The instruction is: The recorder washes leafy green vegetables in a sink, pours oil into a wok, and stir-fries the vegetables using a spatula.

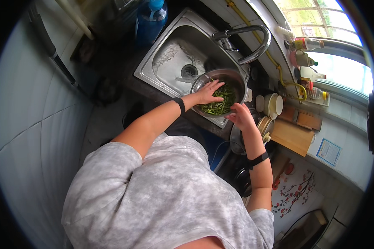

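Note:
A round stainless steel bowl [241,81] sits tilted at the front right corner of the metal sink [202,34]. Cut green vegetable stalks [219,105] lie inside it, and water runs from its left side into the basin. My left hand [209,92] reaches across the rim, fingers spread flat over the stalks. At the near right edge of the bowl, my right hand [241,115] grips the rim; part of its fingers is hidden. Beneath the falling water, the round drain [189,71] shows in the basin floor.
A chrome faucet [258,29] arches behind the bowl. Left of the sink stands a large blue bottle [151,23]. Pale bowls [274,105], a lidded pot [265,127] and a wooden cutting board [291,135] crowd the right. Several bottles [310,74] line the windowsill.

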Motion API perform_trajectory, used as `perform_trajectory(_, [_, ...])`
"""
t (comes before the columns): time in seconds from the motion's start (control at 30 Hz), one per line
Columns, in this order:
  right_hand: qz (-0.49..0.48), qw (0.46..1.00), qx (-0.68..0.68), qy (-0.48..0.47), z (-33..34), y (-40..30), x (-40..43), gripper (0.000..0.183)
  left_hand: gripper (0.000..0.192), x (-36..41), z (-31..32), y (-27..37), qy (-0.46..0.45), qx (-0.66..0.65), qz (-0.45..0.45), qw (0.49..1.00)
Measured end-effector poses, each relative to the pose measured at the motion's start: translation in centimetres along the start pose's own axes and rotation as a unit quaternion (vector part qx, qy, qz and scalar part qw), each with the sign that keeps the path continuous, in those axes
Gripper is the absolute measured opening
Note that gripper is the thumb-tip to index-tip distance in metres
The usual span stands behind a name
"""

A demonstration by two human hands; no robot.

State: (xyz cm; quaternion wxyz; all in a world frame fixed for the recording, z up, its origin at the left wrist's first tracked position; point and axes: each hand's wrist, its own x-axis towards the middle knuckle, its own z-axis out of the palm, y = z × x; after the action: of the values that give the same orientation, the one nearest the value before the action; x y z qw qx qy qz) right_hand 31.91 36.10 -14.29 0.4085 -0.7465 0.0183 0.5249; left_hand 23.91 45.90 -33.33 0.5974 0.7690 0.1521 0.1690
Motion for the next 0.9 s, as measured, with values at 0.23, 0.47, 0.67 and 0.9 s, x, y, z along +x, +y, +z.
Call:
perform_trajectory(0.23, [-0.004, 0.998, -0.001, -0.055, 2.6, 0.3, 3.3, 0.026, 0.078, -1.0, -4.9, -1.8, 0.013, 0.046, -0.025, 0.999])
perform_trajectory(0.47, [0.065, 0.996, 0.015, -0.060, 0.6, 0.9, 4.0, 0.021, 0.080, -1.1, -1.1, -3.7, -0.070, 0.011, -0.068, 0.995])
perform_trajectory(0.67, [0.090, 0.993, 0.046, -0.068, 0.6, 1.1, 3.0, 0.026, 0.077, -1.6, -0.8, -3.2, -0.098, 0.012, -0.080, 0.992])
perform_trajectory(0.9, [0.009, 0.994, 0.058, -0.088, 1.8, 0.6, 3.1, 0.019, 0.077, 0.5, -5.8, -1.3, -0.071, 0.098, -0.004, 0.993])
